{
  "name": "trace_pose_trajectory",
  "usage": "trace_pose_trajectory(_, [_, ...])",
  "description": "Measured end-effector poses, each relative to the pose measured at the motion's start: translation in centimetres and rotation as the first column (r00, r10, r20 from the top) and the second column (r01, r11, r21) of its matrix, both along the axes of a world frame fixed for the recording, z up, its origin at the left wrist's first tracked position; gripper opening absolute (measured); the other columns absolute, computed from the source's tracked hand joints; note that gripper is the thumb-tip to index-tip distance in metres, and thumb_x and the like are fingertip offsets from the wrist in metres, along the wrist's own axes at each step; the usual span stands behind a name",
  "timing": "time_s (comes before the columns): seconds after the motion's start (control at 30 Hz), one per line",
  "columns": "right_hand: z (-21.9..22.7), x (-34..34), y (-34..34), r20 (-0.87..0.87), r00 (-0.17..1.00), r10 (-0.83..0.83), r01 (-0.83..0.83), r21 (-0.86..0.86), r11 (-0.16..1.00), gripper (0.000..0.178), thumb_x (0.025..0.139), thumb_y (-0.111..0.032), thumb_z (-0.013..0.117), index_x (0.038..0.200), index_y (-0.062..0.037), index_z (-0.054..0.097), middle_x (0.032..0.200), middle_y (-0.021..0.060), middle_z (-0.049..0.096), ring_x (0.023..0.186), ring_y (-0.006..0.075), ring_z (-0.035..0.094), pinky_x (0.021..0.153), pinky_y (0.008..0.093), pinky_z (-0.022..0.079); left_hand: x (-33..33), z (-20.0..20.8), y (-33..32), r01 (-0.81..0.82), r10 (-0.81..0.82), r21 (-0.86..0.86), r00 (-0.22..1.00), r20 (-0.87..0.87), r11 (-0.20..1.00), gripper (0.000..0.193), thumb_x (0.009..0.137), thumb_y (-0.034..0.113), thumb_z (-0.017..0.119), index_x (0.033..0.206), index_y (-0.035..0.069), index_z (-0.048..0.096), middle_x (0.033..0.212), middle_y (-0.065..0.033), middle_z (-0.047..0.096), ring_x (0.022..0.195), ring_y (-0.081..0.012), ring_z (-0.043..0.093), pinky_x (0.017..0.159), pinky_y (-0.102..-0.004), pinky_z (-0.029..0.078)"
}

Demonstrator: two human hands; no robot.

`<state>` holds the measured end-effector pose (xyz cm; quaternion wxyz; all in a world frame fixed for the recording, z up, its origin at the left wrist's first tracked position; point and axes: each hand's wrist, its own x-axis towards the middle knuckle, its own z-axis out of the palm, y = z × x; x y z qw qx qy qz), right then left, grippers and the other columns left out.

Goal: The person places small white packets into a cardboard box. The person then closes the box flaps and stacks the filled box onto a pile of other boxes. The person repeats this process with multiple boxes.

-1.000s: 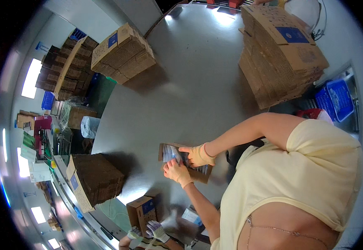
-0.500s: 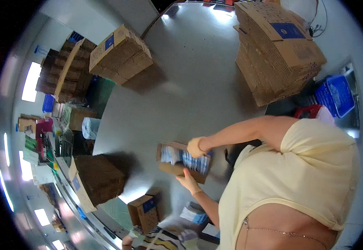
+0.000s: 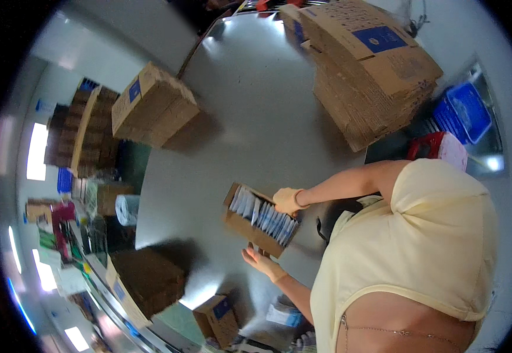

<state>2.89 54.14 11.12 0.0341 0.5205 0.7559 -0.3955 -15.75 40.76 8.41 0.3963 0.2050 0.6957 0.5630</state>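
The person near me wears a pale yellow top, plain and softly creased, with short sleeves that leave the forearms bare. A stitched band in the same yellow edges the scooped neckline, and a fine chain necklace hangs there. I make out what seems a thin, snug glove on the right hand, cuffed at the wrist.
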Motion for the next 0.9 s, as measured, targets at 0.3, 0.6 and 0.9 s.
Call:
trace_pose_trajectory(0.3, [-6.2,16.7,25.8,0.056,0.676,-0.735,0.609,0.519,0.599,0.020,0.081,-0.011,0.052,0.088,0.0033,0.065,0.083,0.0218,0.068,0.080,0.0364,0.067,0.069,0.0436,0.053,-0.3,-3.1,-8.6,0.051,-0.039,-0.186,0.997,0.065,0.981,0.044,0.095,0.034,0.053,0.123,0.001,0.047,0.118,-0.0113,0.054,0.100,-0.0236,0.052,0.086,-0.0363,0.043])
trace_pose_trajectory(0.6, [6.7,12.5,13.3,-0.564,0.551,-0.616,0.785,0.099,0.612,0.033,0.086,-0.012,0.051,0.117,-0.0020,0.052,0.097,0.0182,0.064,0.091,0.0289,0.062,0.077,0.0433,0.047,0.6,-4.9,-1.6,0.407,-0.434,-0.167,0.882,-0.185,0.898,0.041,0.093,0.035,0.057,0.119,0.003,0.053,0.112,-0.0113,0.057,0.093,-0.0216,0.054,0.079,-0.0334,0.046])
trace_pose_trajectory(0.9, [23.5,26.1,-3.8,-0.326,0.892,-0.312,0.390,0.904,0.173,0.023,0.085,-0.026,0.060,0.104,-0.0134,0.064,0.101,0.0073,0.064,0.094,0.0265,0.062,0.076,0.0410,0.050,21.7,15.8,14.9,0.855,-0.665,0.295,0.517,-0.539,0.425,0.042,0.095,0.026,0.056,0.124,-0.004,0.051,0.117,-0.0126,0.056,0.107,-0.0229,0.052,0.094,-0.0341,0.042])
